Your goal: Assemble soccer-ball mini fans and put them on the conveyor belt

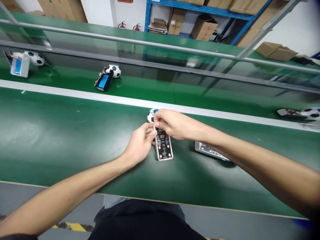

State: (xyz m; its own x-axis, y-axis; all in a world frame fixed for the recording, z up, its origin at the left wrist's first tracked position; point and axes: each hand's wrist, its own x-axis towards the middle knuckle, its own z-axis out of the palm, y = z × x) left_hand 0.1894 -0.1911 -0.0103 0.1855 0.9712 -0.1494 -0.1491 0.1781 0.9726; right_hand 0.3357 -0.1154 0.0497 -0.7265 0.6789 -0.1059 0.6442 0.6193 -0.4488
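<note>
In front of me on the green bench is a white-edged device with an exposed black circuit board (164,148). A small black-and-white football-patterned ball (150,116) sits at its top end. My left hand (140,141) is closed on the device's upper left edge, thumb on the near side, by a small white strip. My right hand (172,124) is pinched over the top end, beside the ball and a bit of blue. What its fingertips hold is hidden.
Another board device (211,151) lies to the right, partly behind my right forearm. Beyond the white strip (120,99), units with football balls and blue battery-like blocks stand at left (20,65) and centre (103,81). One more unit (291,114) lies far right.
</note>
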